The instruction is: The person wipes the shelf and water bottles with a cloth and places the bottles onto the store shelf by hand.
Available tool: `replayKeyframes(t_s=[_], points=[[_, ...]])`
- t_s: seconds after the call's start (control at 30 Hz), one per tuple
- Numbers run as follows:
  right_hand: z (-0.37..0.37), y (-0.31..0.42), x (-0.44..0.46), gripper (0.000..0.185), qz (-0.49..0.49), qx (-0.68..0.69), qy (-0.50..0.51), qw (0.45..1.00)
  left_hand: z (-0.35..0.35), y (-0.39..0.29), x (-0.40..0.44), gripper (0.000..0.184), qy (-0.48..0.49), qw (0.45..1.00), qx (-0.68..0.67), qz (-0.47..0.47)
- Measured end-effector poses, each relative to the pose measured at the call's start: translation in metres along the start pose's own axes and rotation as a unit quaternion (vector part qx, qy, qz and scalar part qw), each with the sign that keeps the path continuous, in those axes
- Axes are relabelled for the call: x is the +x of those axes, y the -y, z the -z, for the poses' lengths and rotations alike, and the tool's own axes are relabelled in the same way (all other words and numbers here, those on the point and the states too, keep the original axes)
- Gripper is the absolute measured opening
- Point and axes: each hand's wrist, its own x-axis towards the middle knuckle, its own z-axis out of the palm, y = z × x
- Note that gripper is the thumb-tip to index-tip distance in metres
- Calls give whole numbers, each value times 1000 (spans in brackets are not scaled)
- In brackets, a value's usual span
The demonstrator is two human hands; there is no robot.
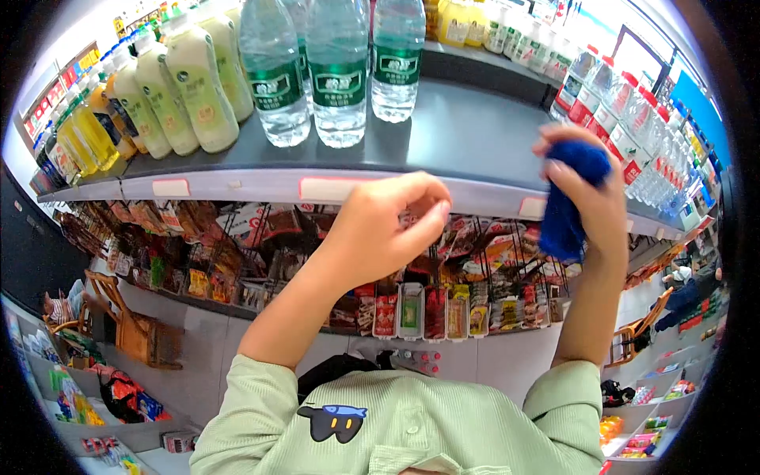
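Observation:
My right hand (590, 186) grips a bunched dark blue cloth (564, 214) above the front edge of the dark shelf (475, 131), near the right-hand bottles. Before the shelf's pale front rail, my left hand (396, 218) is loosely closed, with thumb and forefinger curled towards each other and nothing visible in it. Large clear water bottles with green labels (339, 83) stand upright on the shelf beyond my left hand. To their left are pale green bottles (198, 95). Bare shelf surface lies between the water bottles and the red-capped bottles (613, 107).
Hanging snack packets (277, 226) fill racks below the shelf, with small boxes of packets (412, 309) lower down. Several bottles (416, 360) stand on the floor by my body. A wooden chair (131, 324) is at the left, and another chair (641, 324) at the right.

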Motion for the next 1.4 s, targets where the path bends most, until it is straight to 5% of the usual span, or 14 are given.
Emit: replayKeyframes(t_s=[0.03,0.17,0.27,0.53,0.73,0.87,0.93,1.13,1.2,1.27,1.4], points=[[9,-2,-23,34,-30,11,8,999,-7,16,-6,9,21,998,-30,-45],[34,-47,-108,33,-193,14,-38,980,-61,69,-38,10,189,947,-140,218],[55,-108,-179,34,-311,18,-43,949,-127,138,-74,8,248,912,-174,277],[94,-222,-351,37,-552,71,-26,831,-255,226,-194,14,124,817,-187,531],[81,-302,-457,51,-631,143,15,763,-326,249,-272,25,52,706,-210,674],[38,-338,-489,55,-675,229,45,700,-350,264,-301,27,26,666,-191,721],[13,-361,-505,55,-657,203,61,723,-357,275,-313,28,20,678,-173,714],[-54,-414,-507,64,-711,306,87,627,-368,346,-338,28,54,699,-141,699],[-82,-454,-533,66,-703,334,62,625,-369,375,-337,31,65,702,-122,699],[-104,-479,-549,67,-744,362,12,562,-375,401,-340,37,30,698,-89,710],[-149,-538,-578,69,-733,360,29,577,-397,467,-342,47,29,705,-108,700]])
